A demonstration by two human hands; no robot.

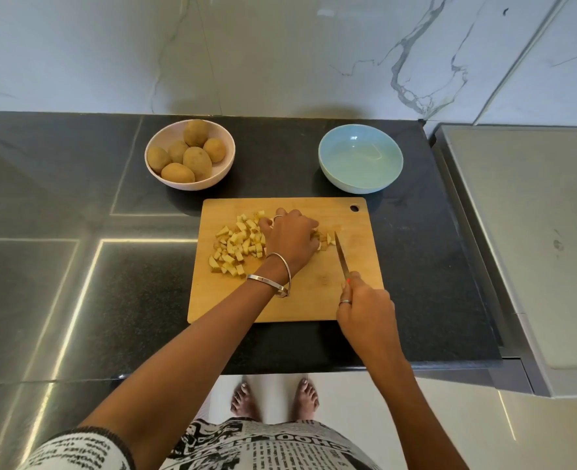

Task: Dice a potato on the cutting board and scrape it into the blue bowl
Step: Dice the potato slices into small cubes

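The wooden cutting board (pixel 314 300) carries a pile of potato dice (pixel 236 245) at its left. The blue bowl (pixel 360 158) beyond is empty, so scraping remains. The left hand (pixel 292 237) curls over the last uncut bit; the right hand (pixel 365 308) grips the knife (pixel 341 254).

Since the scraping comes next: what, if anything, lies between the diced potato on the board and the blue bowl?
Nothing visible. The potato pieces lie on the left of the cutting board; the blue bowl stands beyond its far right corner, with only bare board and dark counter between. The left hand rests over some pieces.
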